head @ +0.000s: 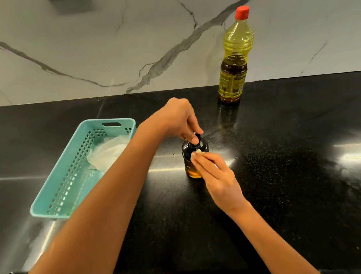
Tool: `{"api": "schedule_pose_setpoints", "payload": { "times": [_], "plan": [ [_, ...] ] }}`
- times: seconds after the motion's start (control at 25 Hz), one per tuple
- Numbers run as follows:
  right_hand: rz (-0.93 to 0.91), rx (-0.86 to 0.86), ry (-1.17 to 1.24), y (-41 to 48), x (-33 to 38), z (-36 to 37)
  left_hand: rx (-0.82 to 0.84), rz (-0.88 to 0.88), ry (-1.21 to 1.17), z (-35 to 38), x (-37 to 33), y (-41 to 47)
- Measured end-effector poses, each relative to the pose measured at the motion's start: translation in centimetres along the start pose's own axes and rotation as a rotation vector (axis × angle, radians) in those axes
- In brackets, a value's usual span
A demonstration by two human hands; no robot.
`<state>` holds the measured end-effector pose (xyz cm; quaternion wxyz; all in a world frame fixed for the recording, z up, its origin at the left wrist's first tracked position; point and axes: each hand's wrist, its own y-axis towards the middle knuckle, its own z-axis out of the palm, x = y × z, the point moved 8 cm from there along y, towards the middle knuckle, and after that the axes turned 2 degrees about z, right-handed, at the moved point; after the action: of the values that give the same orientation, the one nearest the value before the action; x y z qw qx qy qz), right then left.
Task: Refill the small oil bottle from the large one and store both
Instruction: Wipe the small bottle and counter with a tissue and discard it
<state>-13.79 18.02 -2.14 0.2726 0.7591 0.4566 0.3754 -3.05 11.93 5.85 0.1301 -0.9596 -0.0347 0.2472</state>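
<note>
Fingers (193,136) of left hand (175,117) grip half-hidden bottle cap (198,137); right hand (218,177) pinches indistinct scrap (198,151).

Two bare forearms, long and slim, sleeveless to the frame's edge; left hand (177,117) and right hand (218,175) ungloved.

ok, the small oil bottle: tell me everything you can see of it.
The small bottle is round-shouldered, dark brown, glass by its look, with a black top. Near its base amber oil shows. It stands upright on the black counter. The left hand pinches the top from above; the right hand presses a pale scrap against its shoulder.
</note>
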Motion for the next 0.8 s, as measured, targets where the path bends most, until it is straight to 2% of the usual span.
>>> {"api": "schedule_pose_setpoints", "payload": {
  "times": [0.16, 0.28, 0.4, 0.48, 0.56, 0.64, 0.68, 0.72, 0.8],
  "plan": [
    [-0.319, 0.330, -0.378, -2.2, 1.7, 4.6, 0.037, 0.088, -0.014, 0.0, -0.1, 0.4],
    [-0.387, 0.444, -0.466, -2.7, 2.2, 5.5, 0.031, 0.147, -0.014, 0.1, 0.0, 0.3],
    [-0.387, 0.399, -0.583, 0.1, 3.7, 5.5, 0.022, 0.219, -0.001, 0.1, 0.2, 0.3],
    [-0.290, 0.423, -0.692, 1.5, 3.7, 6.1, 0.002, 0.257, -0.018, 0.0, 0.3, 0.2],
    [-0.259, 0.595, -0.810, 0.3, 3.4, 8.4, -0.008, 0.280, -0.043, 0.0, 0.5, 0.0],
    [-0.217, 0.897, -0.846, -2.0, 2.9, 10.4, -0.023, 0.305, -0.055, 0.1, 0.7, -0.1],
    [-0.197, 0.993, -0.856, -2.4, 2.8, 10.9, -0.031, 0.319, -0.063, 0.1, 0.8, -0.1],
    [-0.178, 1.009, -0.865, -2.0, 2.9, 11.1, -0.037, 0.331, -0.074, 0.1, 0.8, -0.1],
    [-0.118, 0.926, -0.911, 1.2, 3.7, 10.8, -0.039, 0.342, -0.078, 0.1, 0.9, 0.0]
  ]
}}
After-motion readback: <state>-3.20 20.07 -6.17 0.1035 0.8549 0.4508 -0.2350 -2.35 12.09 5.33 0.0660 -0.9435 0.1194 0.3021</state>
